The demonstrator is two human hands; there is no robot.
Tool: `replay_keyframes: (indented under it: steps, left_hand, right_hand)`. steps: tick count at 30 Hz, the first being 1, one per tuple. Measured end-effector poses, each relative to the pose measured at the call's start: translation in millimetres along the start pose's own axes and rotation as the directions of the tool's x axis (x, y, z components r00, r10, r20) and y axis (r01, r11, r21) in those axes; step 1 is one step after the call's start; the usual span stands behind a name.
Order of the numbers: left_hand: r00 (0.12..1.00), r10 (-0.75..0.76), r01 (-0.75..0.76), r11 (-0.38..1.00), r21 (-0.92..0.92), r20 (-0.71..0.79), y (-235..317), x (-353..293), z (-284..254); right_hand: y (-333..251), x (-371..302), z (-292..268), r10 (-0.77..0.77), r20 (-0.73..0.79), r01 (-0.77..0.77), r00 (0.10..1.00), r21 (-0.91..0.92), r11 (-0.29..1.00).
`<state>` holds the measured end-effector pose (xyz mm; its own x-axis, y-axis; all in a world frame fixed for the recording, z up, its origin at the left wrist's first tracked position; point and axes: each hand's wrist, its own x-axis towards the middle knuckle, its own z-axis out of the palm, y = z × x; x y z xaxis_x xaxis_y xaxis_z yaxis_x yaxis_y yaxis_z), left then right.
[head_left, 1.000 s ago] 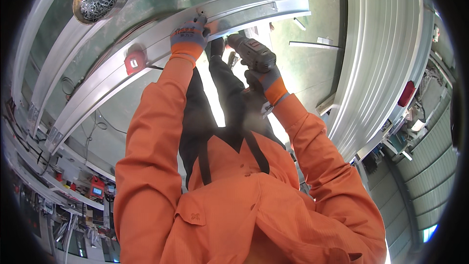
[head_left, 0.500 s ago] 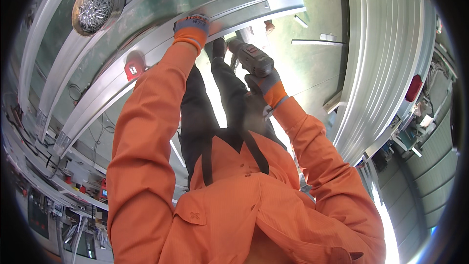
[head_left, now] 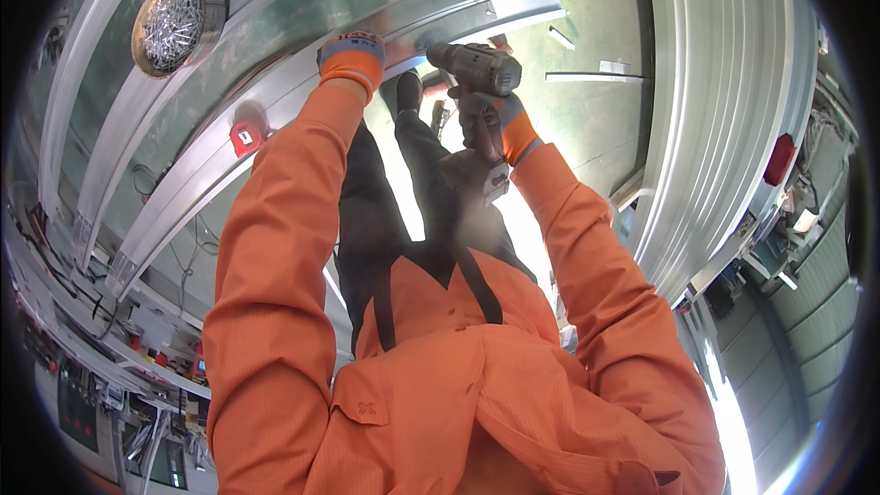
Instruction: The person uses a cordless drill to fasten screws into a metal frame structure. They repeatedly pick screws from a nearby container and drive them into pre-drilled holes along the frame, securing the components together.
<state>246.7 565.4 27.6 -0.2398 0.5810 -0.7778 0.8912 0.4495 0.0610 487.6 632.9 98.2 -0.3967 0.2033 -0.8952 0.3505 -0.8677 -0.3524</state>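
A long silvery metal profile (head_left: 302,82) curves across in front of me in this fisheye view. My left hand (head_left: 351,55), in a grey and orange glove, rests on it and appears to grip it; the fingertips are hidden. In my right hand (head_left: 495,115), gloved alike, is a cordless drill (head_left: 475,69), with its handle inside my closed fingers. The drill's front end points left, over the profile's near edge. Whether its tip touches the metal cannot be made out. A red tape measure (head_left: 246,136) lies on the profile, left of my left hand.
A round tin of screws (head_left: 174,27) stands on other metal profiles at the far left. Stacked long pale profiles (head_left: 724,110) run along the right, with a red object (head_left: 779,159) beside them. Offcuts (head_left: 596,77) lie on the greenish floor, and cables (head_left: 188,257) trail at left.
My right hand has carried the drill farther from me and turned it, so its handle and battery now show more. The left hand stays on the profile, shifted slightly left in view.
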Motion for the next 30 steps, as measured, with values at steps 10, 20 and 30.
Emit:
replay_keyframes:
  steps: [10, 20, 30]
  left_hand:
    - [0.992, 0.032, -0.040, 0.997, -0.063, -0.126, -8, -10, 19]
    - [0.988, -0.069, 0.031, 0.965, -0.260, -0.139, -20, -32, 33]
    - [0.843, -0.137, -0.183, 0.835, -0.518, -0.519, -45, -45, 99]
  right_hand:
    - [-69, 2, 40, 0.238, -0.223, -0.299, 0.945, -0.299, 0.906]
    - [-26, 16, 25, 0.072, -0.309, -0.211, 0.948, -0.445, 0.870]
    - [35, 39, -34, -0.066, -0.117, 0.048, 0.991, -0.153, 0.987]
